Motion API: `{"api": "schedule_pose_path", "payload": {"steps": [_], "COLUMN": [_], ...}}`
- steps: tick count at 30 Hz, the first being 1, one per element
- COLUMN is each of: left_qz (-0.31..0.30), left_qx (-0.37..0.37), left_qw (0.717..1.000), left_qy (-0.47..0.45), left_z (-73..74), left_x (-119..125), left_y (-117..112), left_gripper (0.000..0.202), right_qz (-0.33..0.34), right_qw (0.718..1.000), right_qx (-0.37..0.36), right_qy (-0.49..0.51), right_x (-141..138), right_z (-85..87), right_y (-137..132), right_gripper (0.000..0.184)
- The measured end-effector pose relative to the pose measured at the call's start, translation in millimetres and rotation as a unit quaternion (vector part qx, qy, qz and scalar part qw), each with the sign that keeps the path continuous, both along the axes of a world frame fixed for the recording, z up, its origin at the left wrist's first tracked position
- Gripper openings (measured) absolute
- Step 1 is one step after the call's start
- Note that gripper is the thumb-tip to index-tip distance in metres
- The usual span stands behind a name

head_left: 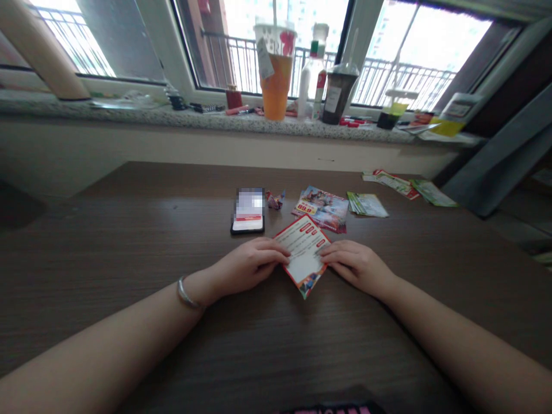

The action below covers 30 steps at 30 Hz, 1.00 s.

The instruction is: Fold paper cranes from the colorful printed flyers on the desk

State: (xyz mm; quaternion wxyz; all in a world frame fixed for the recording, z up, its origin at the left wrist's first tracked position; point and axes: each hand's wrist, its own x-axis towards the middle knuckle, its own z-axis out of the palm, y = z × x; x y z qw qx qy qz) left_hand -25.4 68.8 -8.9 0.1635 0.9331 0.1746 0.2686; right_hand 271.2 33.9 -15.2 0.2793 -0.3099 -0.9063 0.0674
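Note:
Between my two hands is a white leaflet (304,253) with a red border and printed text, turned so that one corner points toward me. My left hand (254,261) grips its left edge, fingertips over the paper and a silver bangle on the wrist. On the opposite edge, my right hand (357,264) pinches the leaflet with its fingers on the printed face. Just beyond it lies a small pile of colourful flyers (323,207) marked 89.9. A phone (248,211) with a lit screen rests past my left hand, beside a small crumpled wrapper (275,199).
Green and white leaflets (367,204) lie right of the flyers, and more papers (399,185) are at the table's far right. On the window sill stand a tall cup of orange drink (276,80), a dark drink cup (338,95), bottles and small items. A grey curtain (495,155) hangs at right.

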Motion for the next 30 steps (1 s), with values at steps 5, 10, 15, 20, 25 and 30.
{"api": "schedule_pose_path", "payload": {"steps": [5,10,15,20,25,30], "left_qz": [-0.029,-0.015,0.001,0.018,0.043,0.058], "left_qx": [0.027,0.058,0.080,0.086,0.111,0.116], "left_qw": [0.997,0.992,0.989,0.983,0.971,0.967], "left_qy": [0.071,0.108,0.125,0.163,0.205,0.219], "left_z": [3.0,5.5,7.5,14.4,20.2,20.9], "left_x": [2,2,4,9,13,16], "left_y": [-3,-6,-11,-19,-27,-33], "left_gripper": [0.029,0.029,0.027,0.031,0.039,0.044], "right_qz": [0.025,0.029,0.035,0.043,0.026,-0.003], "right_qw": [0.999,0.997,0.992,0.989,0.989,0.992], "right_qx": [-0.003,0.008,0.046,0.070,0.068,0.049], "right_qy": [-0.026,-0.073,-0.110,-0.126,-0.128,-0.119], "right_x": [-2,-2,-2,-7,-14,-23], "right_z": [1.2,6.0,9.1,12.2,11.7,12.5], "right_y": [-1,-3,-4,-7,-13,-19], "right_gripper": [0.018,0.016,0.017,0.020,0.020,0.020]}}
